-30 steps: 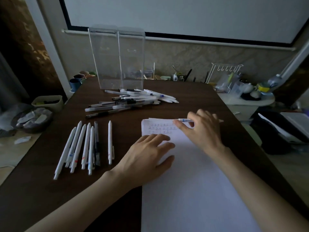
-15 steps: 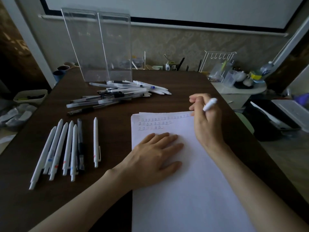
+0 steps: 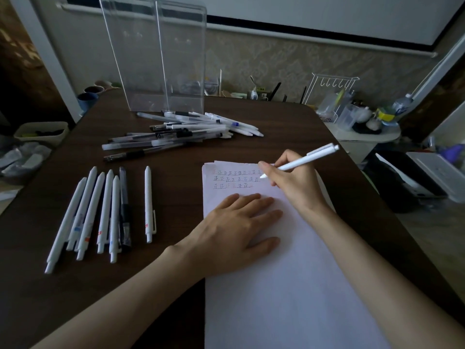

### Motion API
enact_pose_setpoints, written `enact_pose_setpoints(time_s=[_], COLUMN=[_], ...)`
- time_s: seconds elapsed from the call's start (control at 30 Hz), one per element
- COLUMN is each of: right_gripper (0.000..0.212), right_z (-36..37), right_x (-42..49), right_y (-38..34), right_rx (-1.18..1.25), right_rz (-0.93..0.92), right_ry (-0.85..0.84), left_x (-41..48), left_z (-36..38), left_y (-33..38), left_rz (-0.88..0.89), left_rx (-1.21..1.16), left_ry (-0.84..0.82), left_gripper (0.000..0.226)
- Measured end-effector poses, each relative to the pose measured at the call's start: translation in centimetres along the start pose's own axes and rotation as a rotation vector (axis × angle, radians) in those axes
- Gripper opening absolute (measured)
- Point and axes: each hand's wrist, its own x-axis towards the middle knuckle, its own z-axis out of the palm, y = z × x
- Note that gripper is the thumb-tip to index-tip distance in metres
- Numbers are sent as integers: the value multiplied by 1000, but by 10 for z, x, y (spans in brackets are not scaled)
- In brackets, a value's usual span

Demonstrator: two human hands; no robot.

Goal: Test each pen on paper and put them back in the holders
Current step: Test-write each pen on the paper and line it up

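Right hand: I read a writing grip, thumb and fingers pinched round the lower barrel of a white pen.
White pen: slanted, clicker end up and to the right, tip down and to the left over the top right part of the paper. I cannot tell from my feed whether the tip touches the sheet.
Left hand: palm down on the paper, fingers straight and slightly spread, pressing the sheet flat just below the written marks.
Paper: white, lying on the near right part of the dark table.
Written marks: three short rows of small characters along the top of the sheet; the ink colour varies from mark to mark.
Holders: two tall clear ones, upright and side by side at the far side of the table.
Loose pile: clear-barrelled and white pens lying crosswise, just in front of the holders.
Sorted row: several white pens and one dark pen side by side, left of the paper, tips pointing away from me.
Single pen: white, lying alone between the sorted row and the paper, touching neither.
Side shelf: right of the table, carrying a white wire rack and small containers too blurred for me to identify.
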Motion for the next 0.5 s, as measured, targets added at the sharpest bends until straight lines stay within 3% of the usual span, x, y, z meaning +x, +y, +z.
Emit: enact_pose_setpoints(time_s=[0.27,0.5], right_gripper=[31,32], right_z=[3,4], right_x=[2,2], right_y=[12,12], right_rx=[-112,-142], right_rz=[-136,-143], right_ry=[-83,-53], left_x=[0,1], left_z=[0,1], left_y=[0,-1], left_rz=[-6,-9], left_rx=[3,10], left_ry=[8,0], left_gripper=[62,62])
